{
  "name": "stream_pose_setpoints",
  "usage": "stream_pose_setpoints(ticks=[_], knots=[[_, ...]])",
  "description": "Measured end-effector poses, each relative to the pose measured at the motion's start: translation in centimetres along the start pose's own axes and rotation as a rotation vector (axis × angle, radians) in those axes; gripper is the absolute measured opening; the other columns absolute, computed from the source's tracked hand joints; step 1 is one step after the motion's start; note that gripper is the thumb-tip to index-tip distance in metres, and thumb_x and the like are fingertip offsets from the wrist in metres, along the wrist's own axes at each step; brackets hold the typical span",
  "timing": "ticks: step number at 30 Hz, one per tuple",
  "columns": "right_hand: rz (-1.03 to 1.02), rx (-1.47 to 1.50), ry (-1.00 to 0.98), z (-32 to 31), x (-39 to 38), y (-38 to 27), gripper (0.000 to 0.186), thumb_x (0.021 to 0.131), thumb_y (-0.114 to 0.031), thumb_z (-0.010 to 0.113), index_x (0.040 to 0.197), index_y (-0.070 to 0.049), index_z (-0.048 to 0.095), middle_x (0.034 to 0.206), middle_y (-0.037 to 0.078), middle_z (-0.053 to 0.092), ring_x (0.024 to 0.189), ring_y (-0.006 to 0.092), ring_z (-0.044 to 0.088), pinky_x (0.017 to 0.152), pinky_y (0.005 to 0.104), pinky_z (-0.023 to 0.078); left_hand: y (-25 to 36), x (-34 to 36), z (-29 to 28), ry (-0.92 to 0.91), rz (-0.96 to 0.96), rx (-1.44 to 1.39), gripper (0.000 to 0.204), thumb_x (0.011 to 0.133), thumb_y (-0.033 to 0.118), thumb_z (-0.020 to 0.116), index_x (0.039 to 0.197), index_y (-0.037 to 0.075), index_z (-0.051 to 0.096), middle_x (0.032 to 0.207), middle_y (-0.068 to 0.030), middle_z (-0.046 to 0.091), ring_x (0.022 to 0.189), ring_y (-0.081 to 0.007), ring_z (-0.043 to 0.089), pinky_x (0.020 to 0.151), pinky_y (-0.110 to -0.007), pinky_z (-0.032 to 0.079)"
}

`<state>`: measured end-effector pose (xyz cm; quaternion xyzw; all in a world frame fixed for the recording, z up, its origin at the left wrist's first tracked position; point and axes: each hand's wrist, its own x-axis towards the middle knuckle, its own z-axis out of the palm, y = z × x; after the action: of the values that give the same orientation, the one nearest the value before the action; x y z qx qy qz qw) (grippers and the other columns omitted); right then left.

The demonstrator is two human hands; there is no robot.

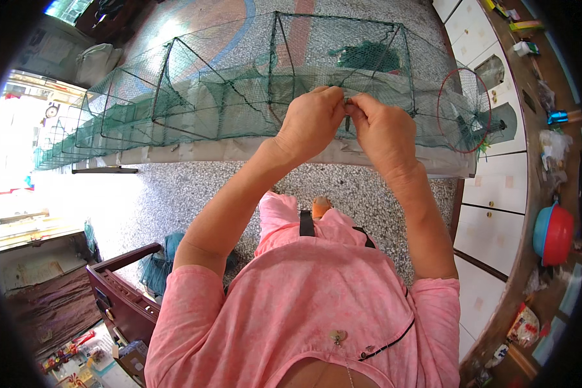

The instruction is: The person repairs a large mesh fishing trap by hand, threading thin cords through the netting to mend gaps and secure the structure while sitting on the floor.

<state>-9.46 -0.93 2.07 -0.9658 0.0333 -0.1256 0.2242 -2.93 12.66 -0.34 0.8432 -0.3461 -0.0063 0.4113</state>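
The netting cage [207, 97] stretches lengthwise along a long, narrow desk [204, 152] with a pale, wrinkled, sheet-like cover. Its green mesh is fine and see-through, pulled over thin, dark rectangular frames [270, 71] that divide it into boxy sections, and knotted dark strands cross the sides. At its right end a thin red hoop [438, 113] rounds the mesh. A dense, dark green bundle [368, 58] of netting shows through the mesh; whether it lies inside or beyond cannot be told.

The left hand [312, 119] and the right hand [387, 129] meet over the near side of the cage, fingers curled in and fingertips pinched together. A small, slim dark piece [347, 123] shows between them; which hand grips it cannot be told. Below spreads a speckled, stone-chip floor [181, 200], and glossy white cabinet doors [495, 184] stand at the right
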Motion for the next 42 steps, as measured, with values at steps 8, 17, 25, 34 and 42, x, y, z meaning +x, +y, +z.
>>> stream_pose_setpoints(ticks=[8,17,25,34,42], knots=[[-0.303,0.201,0.494,-3.4,2.0,-2.4,0.007,0.086,-0.018,0.058,0.088,-0.012,0.059,0.079,0.007,0.062,0.070,0.0269,0.061,0.055,0.0345,0.047,0.1,0.2,-0.5,-0.001,0.046,0.039,0.010,0.082,0.012,0.055,0.080,0.002,0.053,0.078,-0.0154,0.057,0.075,-0.0365,0.057,0.064,-0.044,0.045],[-0.832,0.329,0.293,-4.4,-1.2,-2.8,0.009,0.080,-0.010,0.060,0.088,-0.010,0.059,0.098,0.003,0.062,0.093,0.0223,0.061,0.086,0.0393,0.048,-0.7,-0.1,-0.9,0.008,0.214,-0.096,0.013,0.074,0.008,0.060,0.086,0.007,0.064,0.078,-0.0104,0.057,0.075,-0.0324,0.056,0.064,-0.039,0.046],[-0.967,0.627,0.197,-0.9,-5.1,-7.2,0.016,0.070,-0.010,0.064,0.083,-0.011,0.055,0.087,0.002,0.059,0.087,0.0184,0.060,0.087,0.0391,0.050,-0.2,-0.2,0.1,0.061,0.093,0.010,0.013,0.079,0.005,0.064,0.092,0.006,0.067,0.074,-0.0080,0.052,0.062,-0.0235,0.053,0.057,-0.033,0.042],[-0.912,0.788,0.362,-2.1,-4.7,-12.2,0.024,0.064,-0.003,0.065,0.084,-0.007,0.052,0.060,-0.002,0.041,0.046,0.0109,0.045,0.038,0.0246,0.037,-0.3,-0.8,0.2,0.066,0.099,-0.012,0.014,0.078,0.005,0.065,0.092,0.007,0.066,0.075,-0.0088,0.051,0.065,-0.0254,0.053,0.059,-0.033,0.042],[-0.889,0.714,0.194,-4.5,-2.7,-12.5,0.026,0.063,-0.006,0.065,0.087,-0.007,0.054,0.061,0.000,0.048,0.049,0.0138,0.051,0.041,0.0256,0.040,-0.6,-1.2,0.8,0.084,0.113,0.006,0.017,0.079,0.004,0.062,0.094,0.010,0.066,0.080,-0.0080,0.052,0.071,-0.0264,0.057,0.060,-0.034,0.046]])
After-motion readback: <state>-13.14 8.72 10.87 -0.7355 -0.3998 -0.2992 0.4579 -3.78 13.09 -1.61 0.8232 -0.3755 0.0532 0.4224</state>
